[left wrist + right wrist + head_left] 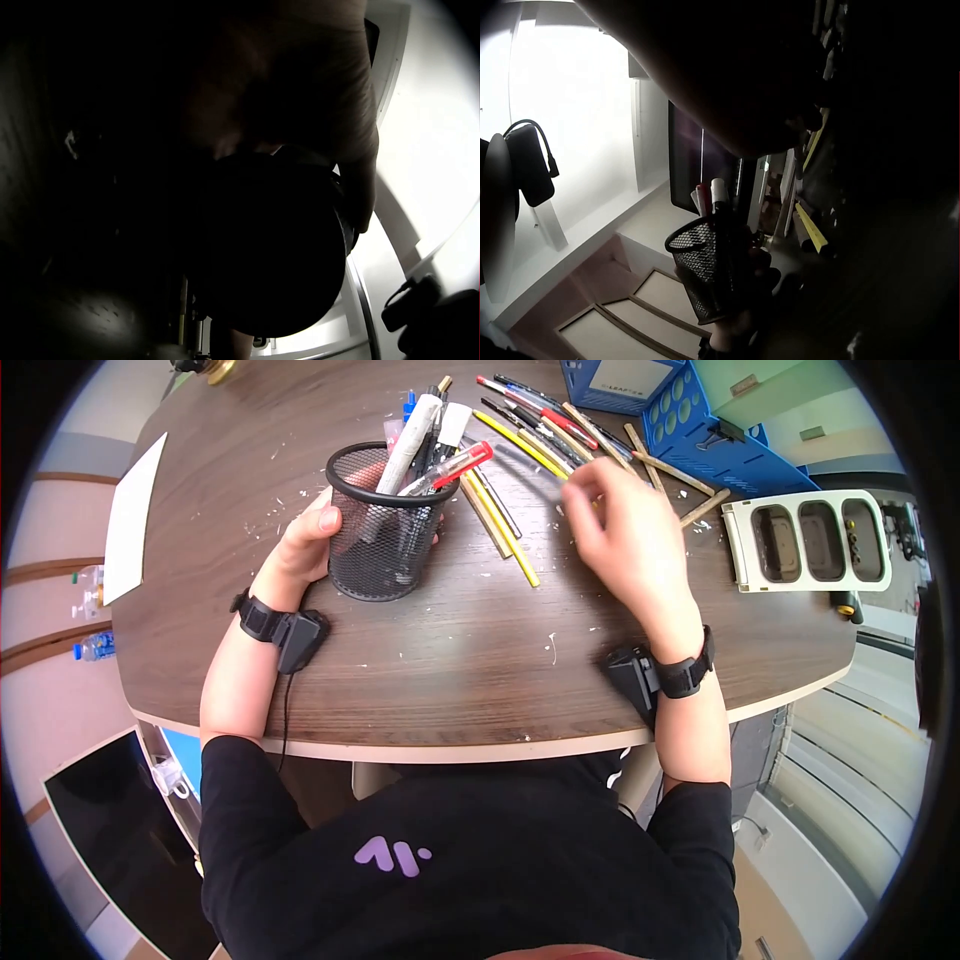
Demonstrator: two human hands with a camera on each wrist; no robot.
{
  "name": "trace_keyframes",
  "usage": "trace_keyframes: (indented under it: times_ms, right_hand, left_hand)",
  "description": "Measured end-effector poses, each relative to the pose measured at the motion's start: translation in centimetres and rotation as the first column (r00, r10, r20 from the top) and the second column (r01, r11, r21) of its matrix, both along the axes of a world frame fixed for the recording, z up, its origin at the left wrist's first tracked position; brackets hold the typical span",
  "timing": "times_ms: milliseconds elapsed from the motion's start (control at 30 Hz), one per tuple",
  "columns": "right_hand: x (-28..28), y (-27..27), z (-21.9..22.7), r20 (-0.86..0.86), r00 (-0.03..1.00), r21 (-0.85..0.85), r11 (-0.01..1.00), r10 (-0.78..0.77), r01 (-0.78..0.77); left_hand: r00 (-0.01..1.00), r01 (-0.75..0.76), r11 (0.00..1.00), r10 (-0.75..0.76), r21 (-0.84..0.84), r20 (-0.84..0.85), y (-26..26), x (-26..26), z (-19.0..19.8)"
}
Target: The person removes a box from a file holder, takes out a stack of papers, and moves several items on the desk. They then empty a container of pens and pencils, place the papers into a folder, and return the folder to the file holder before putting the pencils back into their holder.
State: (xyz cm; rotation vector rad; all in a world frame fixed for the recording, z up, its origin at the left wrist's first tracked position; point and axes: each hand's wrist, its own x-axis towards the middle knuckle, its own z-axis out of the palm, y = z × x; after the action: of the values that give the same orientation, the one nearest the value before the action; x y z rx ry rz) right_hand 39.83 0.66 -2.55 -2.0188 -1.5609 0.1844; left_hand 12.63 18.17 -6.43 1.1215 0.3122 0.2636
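In the head view, the left hand (305, 540) grips the side of a black mesh cup (385, 565) filled with pens and markers, a red-capped pen (465, 463) leaning over its rim. Whether its base touches the table cannot be told. The right hand (630, 530) is bent, fingers curled beside loose pens and a yellow pencil (520, 444); anything between its fingertips is unclear. Dark in the left wrist view are the hand (300, 90) and cup (270, 255). The right wrist view has the cup (697, 262) beyond the shadowed right hand (735, 90).
Blue holders (700, 445) stand at the back right, near wooden sticks (675, 472). A white three-compartment tray (735, 540) lies at the right edge. White paper (135, 520) is at the left edge. Yellow pencils (510, 540) lie between cup and right hand, with white scraps scattered about.
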Motion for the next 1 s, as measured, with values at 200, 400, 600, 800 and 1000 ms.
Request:
trace_keyframes:
  times_ms: [200, 400, 600, 800, 1000]
  right_hand:
    - [1.8, 0.2, 0.5, -0.665, 0.723, 0.499, 0.832, 0.189, 0.242]
    - [1.5, -0.5, 1.0, -0.719, 0.578, 0.501, 0.864, 0.386, 0.045]
    - [0.3, -0.3, 1.3, -0.792, 0.313, 0.507, 0.85, 0.524, -0.142]
    - [0.0, -0.1, 0.0, -0.761, 0.593, 0.258, 0.961, 0.264, -0.097]
    - [-1.2, -0.5, 0.0, -0.222, 0.919, -0.095, 0.93, 0.327, -0.354]
  left_hand:
    - [0.998, 0.036, 0.999, -0.034, -0.036, 0.057, 0.4, -0.2, -0.3]
    - [1.0, 0.02, 1.0, -0.02, 0.0, -0.005, 0.4, -0.4, -0.5]
    - [1.0, 0.008, 0.998, -0.007, 0.054, -0.024, -0.4, 0.0, 0.4]
    - [1.0, 0.018, 1.0, -0.018, 0.003, -0.006, -0.2, 0.0, 0.5]
    - [1.0, -0.009, 0.999, 0.009, -0.031, 0.0, 0.0, -0.1, 0.3]
